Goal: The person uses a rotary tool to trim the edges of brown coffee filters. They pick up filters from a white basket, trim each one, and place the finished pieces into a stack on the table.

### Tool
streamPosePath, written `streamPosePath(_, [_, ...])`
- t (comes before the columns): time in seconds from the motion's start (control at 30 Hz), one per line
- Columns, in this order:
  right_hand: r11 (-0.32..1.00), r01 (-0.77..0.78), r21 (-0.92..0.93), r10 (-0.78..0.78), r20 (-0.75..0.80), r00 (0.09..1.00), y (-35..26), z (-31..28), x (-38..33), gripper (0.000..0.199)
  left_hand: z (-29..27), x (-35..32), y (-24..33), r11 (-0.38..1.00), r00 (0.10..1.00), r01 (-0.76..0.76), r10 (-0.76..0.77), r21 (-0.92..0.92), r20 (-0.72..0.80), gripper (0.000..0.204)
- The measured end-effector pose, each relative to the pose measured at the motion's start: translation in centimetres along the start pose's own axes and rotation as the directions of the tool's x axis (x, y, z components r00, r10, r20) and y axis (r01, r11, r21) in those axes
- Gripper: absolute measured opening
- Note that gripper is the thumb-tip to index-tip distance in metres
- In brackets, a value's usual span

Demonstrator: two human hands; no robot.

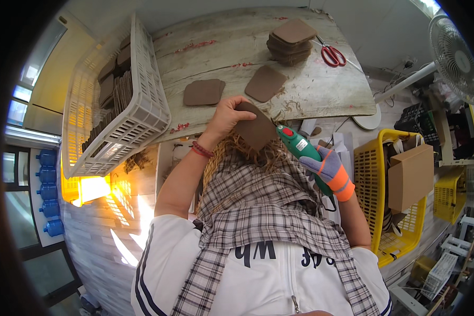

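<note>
My bare left hand (pixel 227 117), with red bands at the wrist, pinches a brown rounded-corner piece of sheet (pixel 257 130) between thumb and fingers over my lap. A purple-grey and orange glove covers my right hand (pixel 331 171), which is wrapped round a green handheld power tool (pixel 298 145) with a red button. The tool's head is at the piece's right edge; whether it touches cannot be made out. Brown stringy trimmings (pixel 266 157) lie on my checked apron (pixel 253 181) below. On the table, a single brown piece (pixel 266 83) lies just beyond my left hand.
The worn wooden table (pixel 221 58) carries a small brown pile (pixel 203 92), a taller stack (pixel 292 37) and red-handled scissors (pixel 333 55). At left, a white crate (pixel 131 121) holds many brown pieces. A yellow basket (pixel 371 200) with a cardboard box (pixel 410 176) and a fan (pixel 455 55) stand right.
</note>
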State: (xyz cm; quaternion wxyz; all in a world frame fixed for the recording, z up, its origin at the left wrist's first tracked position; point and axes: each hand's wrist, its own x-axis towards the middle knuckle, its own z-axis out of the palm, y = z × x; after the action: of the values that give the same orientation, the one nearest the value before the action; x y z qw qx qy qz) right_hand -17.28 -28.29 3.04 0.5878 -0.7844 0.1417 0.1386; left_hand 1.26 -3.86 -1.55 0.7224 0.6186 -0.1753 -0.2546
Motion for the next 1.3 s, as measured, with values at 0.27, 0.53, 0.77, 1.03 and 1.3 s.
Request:
streamPosePath(0.27, [1.000,-0.017,0.017,0.017,0.002,1.000,-0.6,0.6,0.3,0.038,1.7,-0.5,0.4,0.992,0.993,0.089,-0.095,0.091,0.068,0.018])
streamPosePath(0.53, [0.999,0.021,0.041,-0.023,0.055,0.998,-2.0,1.6,1.5,0.038,1.9,-0.6,-0.4,0.986,0.969,0.111,-0.136,0.128,0.206,0.022])
streamPosePath(0.77, [0.973,0.031,0.227,-0.030,-0.005,1.000,-1.1,1.4,1.9,0.036,-6.0,-0.6,3.3,0.999,0.986,-0.008,0.014,0.038,-0.164,0.023])
streamPosePath(1.03, [0.965,-0.041,0.258,0.071,-0.108,0.992,1.7,-0.2,0.7,0.033,-13.7,4.1,0.3,0.353,0.737,0.255,0.532,0.900,-0.417,0.043])
streamPosePath(1.3, [0.968,-0.026,0.251,0.078,-0.198,0.977,4.2,-0.1,1.2,0.034,2.2,8.3,-4.1,0.236,0.870,0.239,0.379,0.942,-0.315,0.061])
